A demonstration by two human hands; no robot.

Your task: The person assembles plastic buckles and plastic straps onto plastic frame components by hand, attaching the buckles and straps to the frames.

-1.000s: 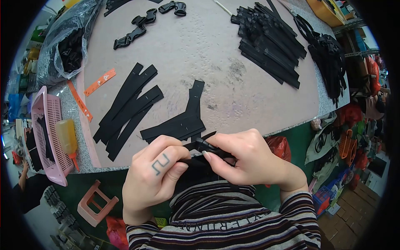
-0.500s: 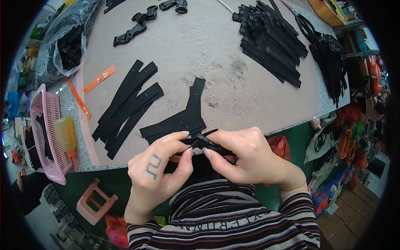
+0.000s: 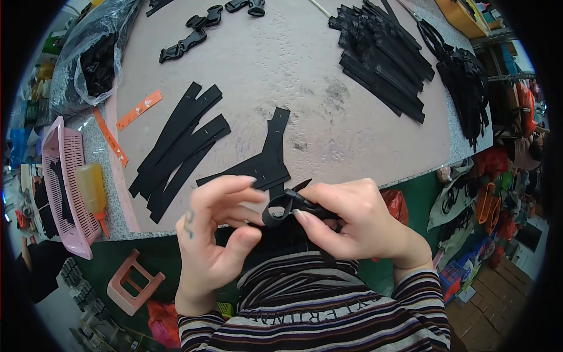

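My right hand (image 3: 349,220) pinches a black plastic buckle (image 3: 295,198) at the table's front edge. A black strap (image 3: 273,216) passes through the buckle and forms a loop on its left side. Beside that loop, my left hand (image 3: 220,229) has its fingers and thumb apart, with nothing between them. Just beyond my hands, several flat black straps (image 3: 271,157) lie overlapping on the table. Another group of black straps (image 3: 182,149) is fanned out to the left.
Black buckles (image 3: 193,40) lie at the back of the table (image 3: 305,70). A big strap pile (image 3: 384,58) sits back right. At left are a plastic bag (image 3: 97,64), orange strips (image 3: 139,110), a pink basket (image 3: 70,182) and a yellow bottle (image 3: 92,190). A pink stool (image 3: 135,283) stands below.
My left hand has let go of the strap, opened its fingers and moved slightly left. The strap loop now shows at the buckle, which my right hand still holds.
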